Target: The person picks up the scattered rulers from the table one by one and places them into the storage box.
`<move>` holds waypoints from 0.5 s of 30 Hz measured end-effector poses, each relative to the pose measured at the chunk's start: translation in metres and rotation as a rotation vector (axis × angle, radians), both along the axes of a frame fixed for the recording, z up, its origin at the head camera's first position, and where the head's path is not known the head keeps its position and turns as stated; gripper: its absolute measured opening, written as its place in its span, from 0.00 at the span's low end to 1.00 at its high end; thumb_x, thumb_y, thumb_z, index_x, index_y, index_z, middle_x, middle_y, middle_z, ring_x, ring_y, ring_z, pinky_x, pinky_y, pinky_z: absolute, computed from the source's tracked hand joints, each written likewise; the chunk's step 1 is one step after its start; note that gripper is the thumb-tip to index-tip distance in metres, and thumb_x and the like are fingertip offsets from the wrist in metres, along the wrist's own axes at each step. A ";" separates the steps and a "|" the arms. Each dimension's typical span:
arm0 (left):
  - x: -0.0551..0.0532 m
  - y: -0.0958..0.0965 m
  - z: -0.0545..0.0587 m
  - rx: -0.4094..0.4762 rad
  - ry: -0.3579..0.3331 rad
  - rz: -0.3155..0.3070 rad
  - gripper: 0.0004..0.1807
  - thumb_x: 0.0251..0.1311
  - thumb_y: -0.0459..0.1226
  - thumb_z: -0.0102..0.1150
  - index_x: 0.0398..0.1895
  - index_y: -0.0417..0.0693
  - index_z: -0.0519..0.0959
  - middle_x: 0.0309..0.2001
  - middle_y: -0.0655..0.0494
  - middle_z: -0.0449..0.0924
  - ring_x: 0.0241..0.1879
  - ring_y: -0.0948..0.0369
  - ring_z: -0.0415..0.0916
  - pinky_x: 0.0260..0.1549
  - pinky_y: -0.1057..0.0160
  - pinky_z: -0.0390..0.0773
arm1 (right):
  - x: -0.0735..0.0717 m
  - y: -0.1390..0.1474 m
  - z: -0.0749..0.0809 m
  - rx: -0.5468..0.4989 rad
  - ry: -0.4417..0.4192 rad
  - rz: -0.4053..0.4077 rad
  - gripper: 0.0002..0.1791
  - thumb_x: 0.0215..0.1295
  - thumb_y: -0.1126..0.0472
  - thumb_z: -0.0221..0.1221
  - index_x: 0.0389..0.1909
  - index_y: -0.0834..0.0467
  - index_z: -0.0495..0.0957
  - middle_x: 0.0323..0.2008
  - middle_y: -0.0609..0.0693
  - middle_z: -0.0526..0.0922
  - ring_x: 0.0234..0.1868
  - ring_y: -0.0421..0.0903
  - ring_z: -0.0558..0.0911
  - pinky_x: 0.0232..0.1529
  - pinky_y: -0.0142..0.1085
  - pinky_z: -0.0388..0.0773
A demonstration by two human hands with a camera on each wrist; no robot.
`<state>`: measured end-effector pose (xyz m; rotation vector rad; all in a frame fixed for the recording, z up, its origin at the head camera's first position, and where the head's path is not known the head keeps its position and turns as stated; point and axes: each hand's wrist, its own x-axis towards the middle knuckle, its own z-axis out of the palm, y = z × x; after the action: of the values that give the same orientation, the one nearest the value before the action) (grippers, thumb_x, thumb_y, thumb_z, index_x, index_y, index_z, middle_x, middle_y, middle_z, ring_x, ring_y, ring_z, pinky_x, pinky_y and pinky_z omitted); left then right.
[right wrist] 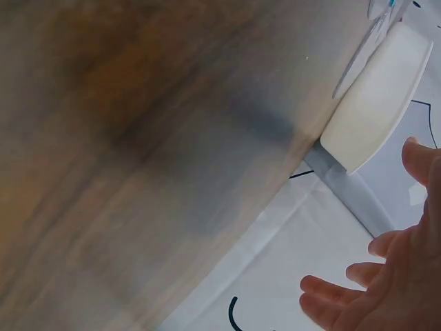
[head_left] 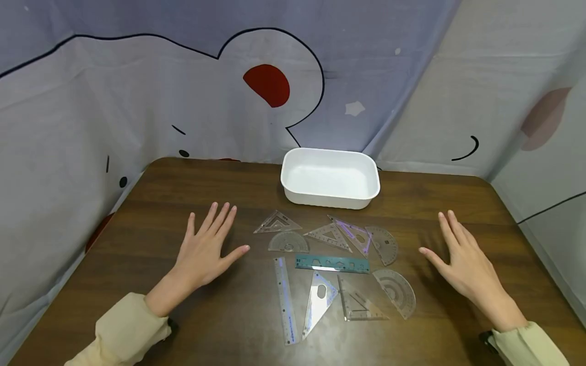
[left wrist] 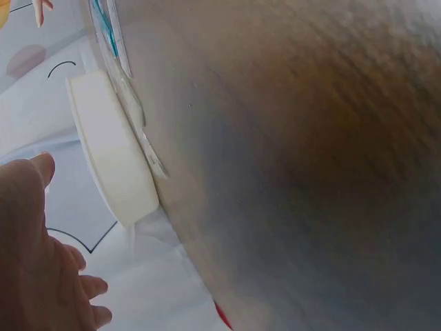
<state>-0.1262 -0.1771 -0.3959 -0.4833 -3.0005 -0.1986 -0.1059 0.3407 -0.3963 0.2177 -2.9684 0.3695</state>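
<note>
My left hand [head_left: 201,254] hovers over the table's left side, fingers spread, holding nothing. On the other side my right hand [head_left: 469,267] is held out, its fingers straight and its palm bare. Between them lie clear plastic drawing tools. A teal stencil ruler [head_left: 331,263] lies crosswise in the middle. Below it are a long clear ruler [head_left: 286,300], a blue-marked set square [head_left: 320,302], another set square [head_left: 359,307] and a protractor [head_left: 398,292]. Above it are a protractor [head_left: 288,242], a small triangle [head_left: 276,223], a set square [head_left: 330,236], a purple-marked set square [head_left: 354,234] and a protractor [head_left: 384,245].
A white rectangular tub [head_left: 329,199] stands at the table's back edge, behind the drawing tools. The brown wooden table [head_left: 220,325] meets a hanging printed cloth [head_left: 183,96] at the back and sides.
</note>
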 end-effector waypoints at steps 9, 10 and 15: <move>-0.003 0.005 0.003 0.061 -0.005 -0.009 0.49 0.61 0.67 0.43 0.77 0.50 0.44 0.76 0.49 0.51 0.76 0.49 0.44 0.69 0.37 0.47 | -0.008 -0.009 0.005 -0.010 0.049 0.003 0.52 0.62 0.37 0.57 0.77 0.53 0.40 0.71 0.66 0.56 0.63 0.70 0.61 0.55 0.66 0.61; -0.003 0.006 0.004 0.071 -0.007 -0.010 0.49 0.61 0.67 0.44 0.77 0.50 0.45 0.75 0.48 0.52 0.75 0.49 0.46 0.69 0.38 0.50 | -0.008 -0.010 0.005 -0.014 0.055 0.008 0.52 0.62 0.37 0.58 0.77 0.55 0.42 0.70 0.68 0.58 0.63 0.70 0.62 0.55 0.66 0.61; -0.005 0.010 0.006 0.109 -0.014 -0.014 0.48 0.60 0.66 0.48 0.77 0.52 0.48 0.73 0.46 0.58 0.72 0.47 0.56 0.62 0.40 0.65 | -0.011 -0.017 0.007 -0.029 0.093 0.032 0.50 0.60 0.39 0.60 0.72 0.66 0.53 0.61 0.72 0.65 0.59 0.70 0.64 0.54 0.64 0.63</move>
<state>-0.1307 -0.1673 -0.3897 -0.4935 -2.9807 -0.3652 -0.1171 0.3236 -0.3896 0.2716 -2.8689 0.3953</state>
